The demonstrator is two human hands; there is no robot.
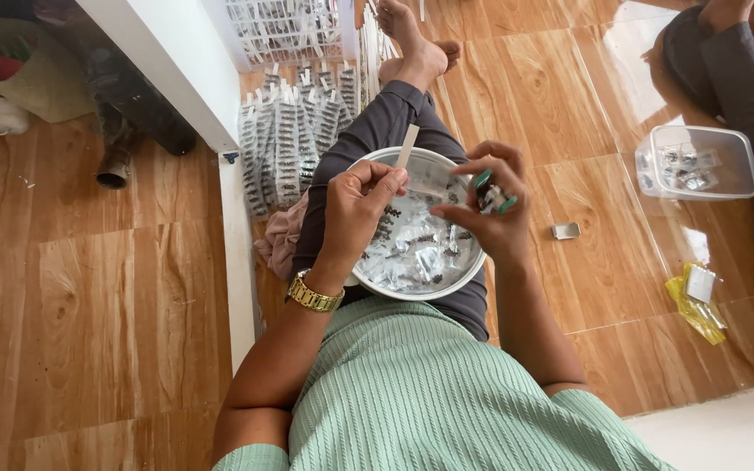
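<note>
Left hand (355,205) pinching a thin pale strip (407,146), fingers closed on its lower end, strip slanting toward 1 o'clock. Right hand (490,209) curled tight round a small green-capped piece (492,192) — perhaps a clip, too small to tell. Both over a white bowl (368,283) on the lap, holding small clear packets (416,249). Packet rows (285,144) on the floor (89,305) at 11 o'clock; clear tub (700,161) at 2.
</note>
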